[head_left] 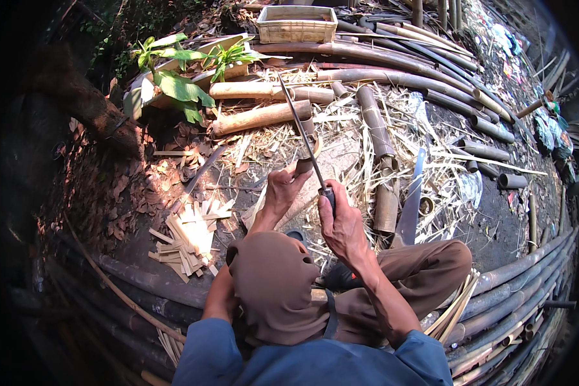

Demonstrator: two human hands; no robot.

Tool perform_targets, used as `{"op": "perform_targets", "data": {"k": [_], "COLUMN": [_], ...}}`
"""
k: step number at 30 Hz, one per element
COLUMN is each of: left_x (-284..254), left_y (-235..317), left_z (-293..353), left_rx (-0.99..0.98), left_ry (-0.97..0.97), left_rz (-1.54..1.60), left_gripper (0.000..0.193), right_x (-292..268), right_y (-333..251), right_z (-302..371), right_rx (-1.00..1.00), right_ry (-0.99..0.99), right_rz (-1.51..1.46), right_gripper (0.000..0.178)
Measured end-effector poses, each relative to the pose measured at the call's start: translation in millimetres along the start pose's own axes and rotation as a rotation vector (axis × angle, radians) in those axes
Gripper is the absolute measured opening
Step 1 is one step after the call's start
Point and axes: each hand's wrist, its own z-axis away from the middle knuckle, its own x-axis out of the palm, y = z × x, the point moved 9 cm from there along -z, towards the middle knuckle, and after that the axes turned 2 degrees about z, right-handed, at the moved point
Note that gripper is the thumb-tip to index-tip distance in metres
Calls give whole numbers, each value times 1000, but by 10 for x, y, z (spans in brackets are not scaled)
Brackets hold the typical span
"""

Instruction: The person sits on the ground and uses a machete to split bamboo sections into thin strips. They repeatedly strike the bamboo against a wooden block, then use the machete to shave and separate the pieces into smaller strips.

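My left hand (282, 192) is closed on the lower end of a split bamboo piece (304, 166), held up in front of me. In my right hand (345, 222) is the dark handle of a long, narrow-bladed knife (304, 134). Its blade points up and away to the left, passing across the bamboo piece; whether the edge touches it I cannot tell. Below both hands lies a flat wooden board (331, 161), partly hidden by my hands. A pile of short split bamboo pieces (190, 238) rests on the ground left of my left hand.
Right of my right hand lies a broad saw-like blade (413, 193) beside upright-lying bamboo lengths (386, 206). Bamboo poles (392, 55) are stacked at the back right, with more poles (495, 302) near me. A plastic crate (296, 26) stands at the back; a tree trunk (103, 122) leans left.
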Motion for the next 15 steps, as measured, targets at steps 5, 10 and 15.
{"op": "perform_targets", "data": {"k": [5,10,15], "left_x": [-237,-761,-969], "left_y": [474,612,1758], "left_z": [-162,-235,-1042], "left_rx": [19,85,705], "left_ry": [-12,-67,257], "left_rz": [-213,-557,-448], "left_gripper": [20,26,23], "right_x": [-311,-143,-78], "right_y": [-467,-12,-133], "right_z": [18,-148,-117], "right_rx": [-95,-64,-74], "right_ry": [73,-16,-54], "right_rz": [-84,-31,-60], "right_gripper": [31,26,29]}}
